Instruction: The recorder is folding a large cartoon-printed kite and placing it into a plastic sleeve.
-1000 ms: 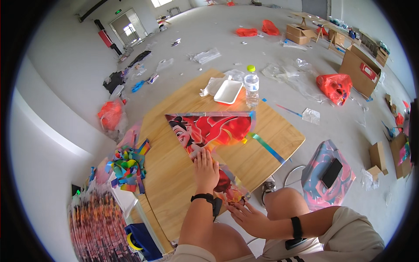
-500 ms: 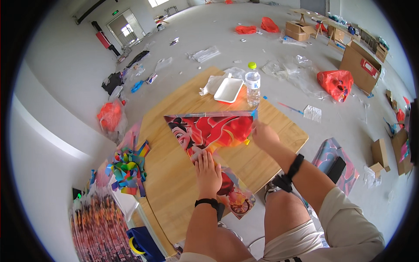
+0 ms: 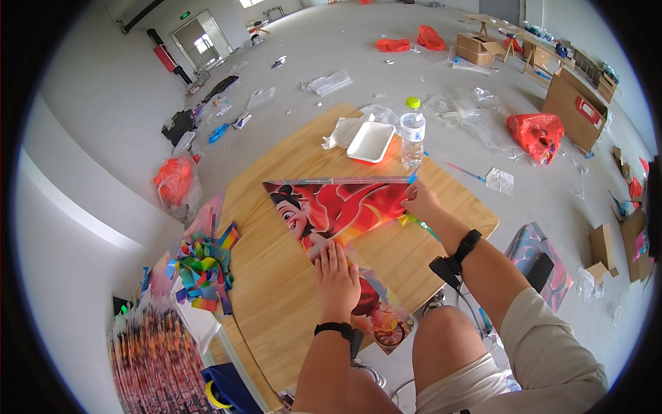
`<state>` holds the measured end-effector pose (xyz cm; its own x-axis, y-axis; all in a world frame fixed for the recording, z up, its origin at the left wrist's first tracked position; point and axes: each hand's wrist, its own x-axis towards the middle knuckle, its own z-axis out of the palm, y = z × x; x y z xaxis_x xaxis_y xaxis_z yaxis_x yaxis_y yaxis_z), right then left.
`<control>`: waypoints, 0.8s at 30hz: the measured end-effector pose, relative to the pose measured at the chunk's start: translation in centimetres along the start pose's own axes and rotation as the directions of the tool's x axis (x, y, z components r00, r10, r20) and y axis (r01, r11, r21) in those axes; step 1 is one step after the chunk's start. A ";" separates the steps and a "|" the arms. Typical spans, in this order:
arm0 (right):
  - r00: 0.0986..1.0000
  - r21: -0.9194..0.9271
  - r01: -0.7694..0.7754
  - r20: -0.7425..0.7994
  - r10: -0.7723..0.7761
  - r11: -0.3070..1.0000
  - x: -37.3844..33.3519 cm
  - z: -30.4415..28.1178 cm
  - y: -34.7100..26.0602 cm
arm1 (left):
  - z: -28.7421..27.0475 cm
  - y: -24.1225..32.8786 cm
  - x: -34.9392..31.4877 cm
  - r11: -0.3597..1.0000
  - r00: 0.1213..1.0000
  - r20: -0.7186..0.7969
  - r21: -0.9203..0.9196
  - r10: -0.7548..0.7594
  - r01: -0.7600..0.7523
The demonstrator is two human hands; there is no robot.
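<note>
A red printed kite [image 3: 358, 207] with a cartoon figure lies across the wooden table [image 3: 269, 290], its long straight edge at the far side. My left hand [image 3: 336, 276] lies palm down on its lower middle, fingers stretched out. At the right corner, beside a small blue tip [image 3: 413, 177], the curled fingers of my right hand [image 3: 424, 202] grip the kite's edge; the fingertips are partly hidden. A narrow yellow-green ribbon [image 3: 420, 224] shows just below that hand. Toward me, the kite's lower printed part [image 3: 386, 324] hangs past the table's near edge.
A white tray [image 3: 371, 141] and a water bottle [image 3: 413, 134] stand at the table's far end, next to crumpled white plastic [image 3: 343, 131]. Rainbow ribbons [image 3: 203, 265] are heaped at the left edge, above a stack of printed sheets [image 3: 155, 362]. Bags and cardboard boxes [image 3: 576, 110] litter the floor.
The view has shifted slightly. My right hand is still at the kite's right corner, and more of the yellow-green ribbon shows below it. My left hand stays flat on the kite.
</note>
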<state>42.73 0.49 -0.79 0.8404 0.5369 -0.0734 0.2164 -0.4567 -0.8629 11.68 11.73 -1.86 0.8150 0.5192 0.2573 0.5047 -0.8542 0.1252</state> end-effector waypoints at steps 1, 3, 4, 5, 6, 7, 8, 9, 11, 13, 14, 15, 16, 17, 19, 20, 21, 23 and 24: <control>1.000 0.021 0.011 -0.028 -0.011 1.000 0.0 0.3 0.0 | 0.1 -0.2 -0.1 1.000 1.000 -0.006 0.002 -0.001 0.001; 0.999 -0.019 0.021 -0.040 -0.021 1.000 -0.1 0.8 0.1 | 0.4 -0.6 -0.4 1.000 1.000 -0.018 0.007 -0.003 0.003; 0.999 -0.041 0.026 -0.047 -0.027 0.999 0.0 0.9 0.2 | 0.5 -0.7 -0.5 1.000 1.000 -0.021 0.002 -0.006 0.006; 0.997 -0.023 0.024 -0.075 -0.026 0.999 0.2 1.1 0.1 | 0.5 -0.8 -0.5 1.000 1.000 -0.024 -0.003 -0.009 0.009; 0.994 -0.006 0.024 -0.110 -0.025 1.000 0.8 0.9 0.3 | 0.5 -0.6 -0.4 1.000 1.000 -0.030 -0.010 -0.007 0.006; 0.989 0.012 0.025 -0.144 -0.023 1.000 1.3 0.7 0.5 | 0.5 -0.5 -0.2 1.000 0.999 -0.036 -0.019 -0.005 0.004; 0.986 0.042 0.098 -0.142 -0.091 0.994 1.7 0.2 0.7 | 0.4 -0.3 -0.1 1.000 0.999 -0.043 -0.027 -0.003 0.002; 0.978 0.074 0.169 -0.138 -0.157 0.983 2.0 -0.3 1.0 | 0.3 -0.2 -0.1 0.999 0.999 -0.047 -0.034 -0.003 0.002; 0.953 0.077 0.288 -0.122 -0.278 0.954 2.5 -1.1 1.2 | 0.2 0.1 0.1 0.999 0.999 -0.050 -0.037 0.002 -0.004; 0.924 0.033 0.379 -0.071 -0.376 0.925 1.9 -1.5 0.3 | 0.2 -0.1 -0.1 0.999 0.999 -0.043 -0.033 -0.001 -0.001; 0.951 -0.020 0.309 0.005 -0.309 0.951 1.1 -1.6 -0.3 | 0.3 -0.4 -0.4 1.000 0.999 -0.038 -0.029 -0.004 0.003; 0.968 -0.077 0.243 0.082 -0.237 0.967 -0.5 -1.9 -2.4 | 0.2 -0.8 -0.7 1.000 0.999 -0.032 -0.021 -0.014 0.013; 0.977 -0.145 0.182 0.140 -0.162 0.972 -1.3 -2.5 -3.6 | 0.2 -0.6 -0.6 1.000 0.999 -0.036 -0.026 -0.013 0.013; 0.961 -0.120 0.230 0.184 -0.206 0.966 -1.8 -2.4 -3.6 | 0.1 -0.6 -0.6 0.999 0.999 -0.040 -0.030 -0.015 0.014; 0.920 -0.065 0.315 0.265 -0.288 0.947 -3.3 -2.2 -3.1 | 0.0 -0.2 -0.4 0.999 0.999 -0.043 -0.036 -0.009 0.007; 0.927 -0.101 0.334 0.217 -0.307 0.937 -3.6 -2.0 -3.0 | -0.1 -0.2 -0.4 0.999 0.999 -0.043 -0.036 -0.006 0.005; 0.931 -0.137 0.348 0.168 -0.325 0.927 -4.0 -1.7 -3.1 | -0.1 -0.2 -0.4 0.999 0.999 -0.041 -0.035 -0.003 0.001; 0.907 -0.243 0.420 0.091 -0.410 0.875 -4.1 -1.2 -3.4 | 0.0 -0.3 -0.4 0.999 0.999 -0.037 -0.033 -0.011 0.010; 0.877 -0.315 0.470 0.064 -0.476 0.824 -3.5 -1.1 -3.4 | 0.0 -0.2 -0.3 0.999 0.999 -0.037 -0.034 -0.011 0.009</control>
<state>39.62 -0.62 2.92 0.6027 0.7334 0.3145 0.7301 -0.3478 -0.5882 11.34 11.79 -1.95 0.7985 0.5269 0.2912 0.5025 -0.8497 0.1598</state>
